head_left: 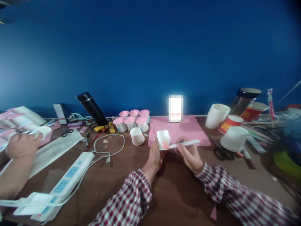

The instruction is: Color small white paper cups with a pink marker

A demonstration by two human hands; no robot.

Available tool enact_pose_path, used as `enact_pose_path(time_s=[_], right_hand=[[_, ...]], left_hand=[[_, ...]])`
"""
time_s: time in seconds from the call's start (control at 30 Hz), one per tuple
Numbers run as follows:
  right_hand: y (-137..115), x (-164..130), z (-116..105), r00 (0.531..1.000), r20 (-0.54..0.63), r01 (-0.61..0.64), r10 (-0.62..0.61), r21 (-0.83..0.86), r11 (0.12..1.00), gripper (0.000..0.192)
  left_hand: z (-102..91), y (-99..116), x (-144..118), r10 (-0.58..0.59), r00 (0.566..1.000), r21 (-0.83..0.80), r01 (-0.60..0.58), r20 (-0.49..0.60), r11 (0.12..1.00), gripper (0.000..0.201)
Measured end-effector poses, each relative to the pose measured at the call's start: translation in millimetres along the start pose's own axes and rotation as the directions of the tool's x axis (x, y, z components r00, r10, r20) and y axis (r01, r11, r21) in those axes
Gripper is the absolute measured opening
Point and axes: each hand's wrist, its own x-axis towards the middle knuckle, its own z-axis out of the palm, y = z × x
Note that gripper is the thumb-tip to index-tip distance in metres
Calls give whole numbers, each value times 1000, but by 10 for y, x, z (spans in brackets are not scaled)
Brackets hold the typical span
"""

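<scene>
My left grip (154, 157) is wrapped around a white paper cup (163, 136) at the near edge of the pink paper sheet (185, 128); I can't tell whether the cup touches the counter (131, 175). My right grip (188, 155) pinches a white marker (191, 143), tip at a coral patch (165, 144) on the cup's side. I judge the step to be colouring; the next move calls for a steady cup and short, light strokes.

In the middle, a cup (163, 138) sits in the left hand (154, 155), with a pen (191, 143) to its right. A power strip (67, 178) lies at the lower left.
</scene>
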Motion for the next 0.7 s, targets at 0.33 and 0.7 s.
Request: enact_pose_path(time_s=[0.33,0.7], right_hand=[[-14,6,0,1000,1,-15,15,3,1000,28],[-2,30,7,998,-62,-20,25,80,997,26]], left_hand=[[15,16,-20,-4,1000,-17,4,-11,1000,49],[-11,6,5,-27,1000,-83,27,-3,996,48]])
